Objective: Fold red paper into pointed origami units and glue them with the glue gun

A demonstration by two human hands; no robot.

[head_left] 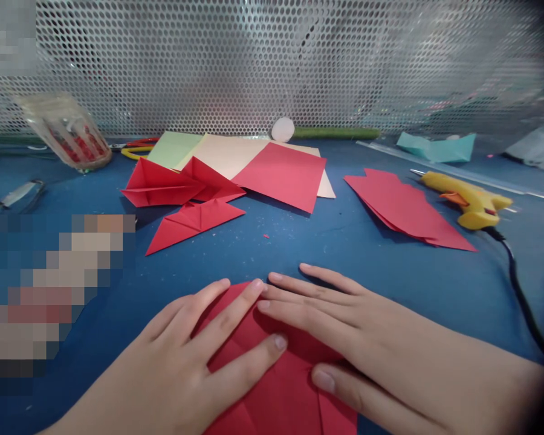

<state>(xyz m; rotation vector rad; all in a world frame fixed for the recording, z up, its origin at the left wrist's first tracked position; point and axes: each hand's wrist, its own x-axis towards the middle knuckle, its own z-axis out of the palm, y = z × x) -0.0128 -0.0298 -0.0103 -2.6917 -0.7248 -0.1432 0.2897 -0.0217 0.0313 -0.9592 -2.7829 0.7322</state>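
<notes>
A red sheet of paper [281, 393] lies on the blue table [335, 248] right in front of me, partly folded. My left hand [194, 350] lies flat on its left half, fingers stretched out and pressing down. My right hand [344, 326] lies flat on the right half, fingers pointing left, thumb on the paper. The fingertips of both hands almost meet at the sheet's upper corner. Much of the sheet is hidden under my hands.
Folded red paper pieces [185, 199] lie at mid-left, flat red, cream and green sheets [254, 160] behind them. A red paper stack [403, 208] and a yellow glue gun [469, 202] with its black cord are at right. A perforated metal screen [272, 60] closes the back.
</notes>
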